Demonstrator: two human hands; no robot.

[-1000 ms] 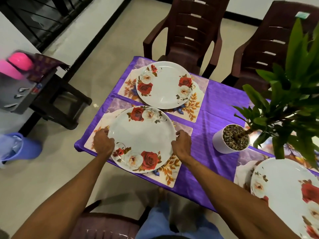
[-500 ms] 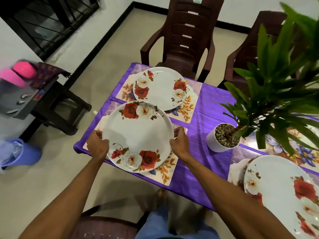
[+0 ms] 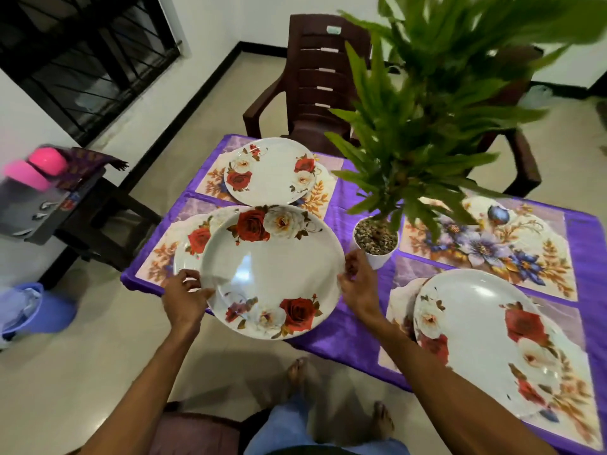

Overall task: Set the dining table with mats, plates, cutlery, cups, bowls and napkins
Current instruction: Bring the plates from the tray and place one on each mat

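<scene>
- Plate with roses (image 3: 272,274) is held in the air over the near-left corner of the table (image 3: 345,333). It is tipped slightly toward the person and partly covers a second plate (image 3: 190,247).
- The left hand (image 3: 185,298) grips the plate's left rim, thumb on top and fingers curled beneath. The right hand (image 3: 359,287) pinches the opposite rim, so both hands carry it together.
- The second plate lies flat on the near-left mat (image 3: 154,264), so that place has its plate.
- Four mats lie on the purple cloth, so the mat step looks finished.
- The far-left plate (image 3: 269,175) rests on the far-left mat (image 3: 210,182), and the near-right plate (image 3: 476,339) rests on the near-right mat (image 3: 399,300).
- The far-right mat (image 3: 492,247), the one with blue flowers just behind the potted plant (image 3: 376,244), has no plate. By my reckoning the held plate belongs there, which would complete the plates.
- No cutlery, cups, bowls or napkins are on the table, so most of the task remains.
- Well apart on the left, a grey tray (image 3: 29,205) sits on a dark stool with pink vessels (image 3: 47,160) beside it. Small pale shapes on the tray may be spoons, though they are too blurred to be sure.
- Overall, mats are done, plates are nearly done, and the other four kinds of item have not been started.
</scene>
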